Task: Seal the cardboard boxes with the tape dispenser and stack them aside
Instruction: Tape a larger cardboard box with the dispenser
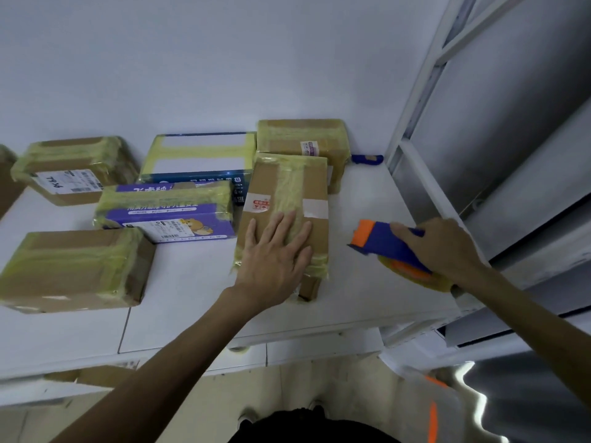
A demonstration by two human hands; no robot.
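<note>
On the white table, near its right side, a tall brown cardboard box lies flat, wrapped lengthwise in yellowish tape. The left hand rests palm down on the near half of this box, fingers straight and spread over the taped strip, pressing rather than gripping. Just to the right of the box, apart from it, the right hand curls around the handle of a blue and orange tape dispenser. The dispenser's orange front end points left toward the box, and its yellowish roll sits low by the table under the wrist; whether the roll touches the tabletop is hard to tell.

Behind the pressed box a second taped brown box stands against the wall. To the left lie a purple printed box, a blue and white box, a large brown box and a labelled brown box, all banded in the same tape. A small blue object, possibly a cutter, lies by the wall near the grey shelving frame.
</note>
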